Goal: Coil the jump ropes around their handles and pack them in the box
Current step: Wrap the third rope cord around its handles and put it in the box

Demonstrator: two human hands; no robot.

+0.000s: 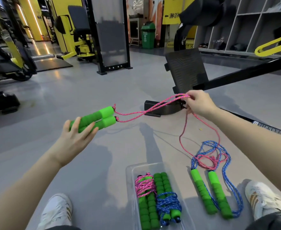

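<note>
My left hand [76, 138] holds the two green foam handles [96, 118] of a pink jump rope side by side above the floor. My right hand [199, 103] pinches both strands of the pink rope [146, 111] stretched from the handles; the rest hangs down to the floor and lies over a loose blue rope [219, 146]. The blue rope's green handles [211, 193] lie on the floor to the right of a clear plastic box [129, 171]. Inside the box sit a coiled pink rope [144, 185] and a coiled blue rope [168, 203].
My two white sneakers [56, 211] flank the box on the grey floor. A black machine footplate [186, 68] and its black base [163, 108] stand just beyond my right hand. Yellow and black gym machines [80, 34] line the back; shelves [246, 22] are at the right.
</note>
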